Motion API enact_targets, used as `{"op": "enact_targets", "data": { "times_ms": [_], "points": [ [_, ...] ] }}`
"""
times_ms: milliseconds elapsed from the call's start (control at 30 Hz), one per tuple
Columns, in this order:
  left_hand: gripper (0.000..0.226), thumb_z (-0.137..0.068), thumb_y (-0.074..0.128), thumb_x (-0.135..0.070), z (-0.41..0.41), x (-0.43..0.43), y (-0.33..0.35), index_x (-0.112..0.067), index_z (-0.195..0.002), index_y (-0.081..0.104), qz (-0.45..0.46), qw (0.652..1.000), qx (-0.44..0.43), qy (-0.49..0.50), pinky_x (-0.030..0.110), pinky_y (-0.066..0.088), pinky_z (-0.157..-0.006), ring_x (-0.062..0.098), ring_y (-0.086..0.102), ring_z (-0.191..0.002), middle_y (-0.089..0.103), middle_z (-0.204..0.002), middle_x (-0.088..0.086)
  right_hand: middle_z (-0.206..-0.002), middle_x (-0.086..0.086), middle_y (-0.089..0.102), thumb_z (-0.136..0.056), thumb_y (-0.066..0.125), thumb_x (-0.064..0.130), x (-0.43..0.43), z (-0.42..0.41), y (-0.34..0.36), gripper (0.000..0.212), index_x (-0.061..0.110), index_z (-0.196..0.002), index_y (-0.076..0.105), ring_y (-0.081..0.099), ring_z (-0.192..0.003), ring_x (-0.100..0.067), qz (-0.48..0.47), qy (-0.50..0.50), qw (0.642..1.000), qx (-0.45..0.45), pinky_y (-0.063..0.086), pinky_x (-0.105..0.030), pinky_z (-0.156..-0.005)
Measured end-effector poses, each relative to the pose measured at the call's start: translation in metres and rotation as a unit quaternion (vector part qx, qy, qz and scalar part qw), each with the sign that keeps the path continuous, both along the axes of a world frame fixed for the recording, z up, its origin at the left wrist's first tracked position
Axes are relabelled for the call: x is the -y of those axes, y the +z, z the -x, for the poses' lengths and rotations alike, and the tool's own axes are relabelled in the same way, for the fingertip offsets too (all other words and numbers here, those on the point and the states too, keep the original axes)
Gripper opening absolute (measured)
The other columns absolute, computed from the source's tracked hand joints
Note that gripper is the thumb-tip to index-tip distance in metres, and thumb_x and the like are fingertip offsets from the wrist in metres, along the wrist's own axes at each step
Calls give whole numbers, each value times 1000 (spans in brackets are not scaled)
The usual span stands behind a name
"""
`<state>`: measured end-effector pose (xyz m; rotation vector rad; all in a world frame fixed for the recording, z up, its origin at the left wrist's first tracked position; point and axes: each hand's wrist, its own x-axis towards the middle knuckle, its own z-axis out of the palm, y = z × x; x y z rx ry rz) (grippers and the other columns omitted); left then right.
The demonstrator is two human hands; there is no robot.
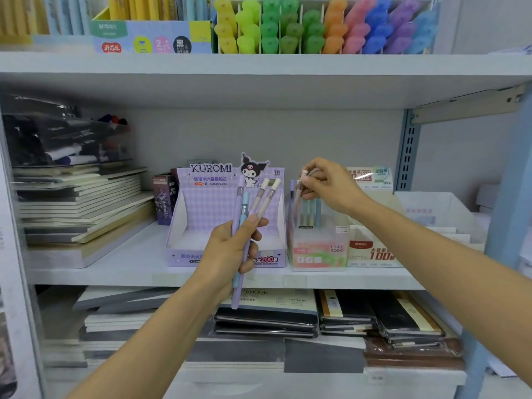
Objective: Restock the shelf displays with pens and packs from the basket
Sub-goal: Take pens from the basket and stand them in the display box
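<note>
Fingers of the left hand [233, 249] are curling tight round a bundle of pens [244, 205], four as far as one can count: one purple, one light blue and two pale ones with cream caps. The thumb is pressing them from the front, and they are fanning upward in front of the Kuromi display box [201, 203], while the purple one is sticking out well below the palm. The right hand [328, 185] is pinching the top of a pinkish pen [297, 197] between thumb and fingertips, its other fingers bending loosely over it. That pen is standing nearly upright, its lower end reaching down into the Fruit Soda box [316, 254], where a few green and blue pens [312, 211] are already standing behind the cloudy wall – how deep the pink one is sitting is hard to tell.

Just beside it on the right an M&G box [371, 251] is partly hiding behind the right forearm. All three boxes are sitting on the middle shelf [144, 272], with stacked notebooks [80, 203] lying at its left end. Bright highlighters [316, 27] are filling the shelf above – their tops are being cut off by the frame – and wrapped notebooks [345, 312] are lying on the shelf below
</note>
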<state>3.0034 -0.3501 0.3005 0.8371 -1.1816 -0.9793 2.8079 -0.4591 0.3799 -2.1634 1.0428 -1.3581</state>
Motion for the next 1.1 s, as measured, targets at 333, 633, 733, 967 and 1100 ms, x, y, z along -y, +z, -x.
{"op": "enact_targets", "data": {
  "times_ms": [333, 633, 733, 967, 1100],
  "points": [
    [26, -97, 53, -28, -1, 0, 0, -8, -106, 68, 4, 1000, -3, 5, 17, 33, -35, 7, 45, -47, 59, -65, -2, -84, -10, 70, -97, 54, 9, 1, 2, 6, 8, 11, -90, 55, 70, -65, -15, 17, -11, 999, -30, 58, -23, -65],
    [27, -96, 54, -30, 3, 0, 0, -9, -106, 67, 7, 1000, 5, 4, 17, 34, -35, 7, 45, -47, 60, -65, -3, -84, -14, 69, -97, 52, 6, -3, 9, 9, 3, 6, -97, 55, 70, -65, -11, -3, 0, 999, -53, 55, -17, -61],
    [27, -96, 54, -30, 7, 2, 0, -9, -106, 68, 6, 1000, 3, 3, 18, 33, -35, 7, 45, -48, 59, -65, -3, -82, -13, 70, -97, 53, 6, -4, 9, 1, 4, 5, -100, 55, 70, -66, -13, -11, 3, 999, -38, 57, -20, -63],
    [27, -95, 56, -30, 12, 4, -1, -9, -105, 68, 11, 1000, 4, 2, 18, 34, -35, 8, 45, -47, 60, -65, -3, -82, -15, 70, -88, 66, 2, -2, -8, -5, 9, 7, -93, 61, 71, -70, -26, 8, -35, 999, -30, 60, -31, -65],
    [26, -95, 56, -30, 11, 2, 1, -10, -103, 69, 13, 1000, 8, 7, 18, 34, -35, 8, 45, -47, 61, -66, -3, -80, -5, 69, -90, 66, 10, -6, -5, -4, 8, 8, -98, 67, 65, -63, -15, 30, -57, 997, -30, 54, -22, -62]
  ]
}}
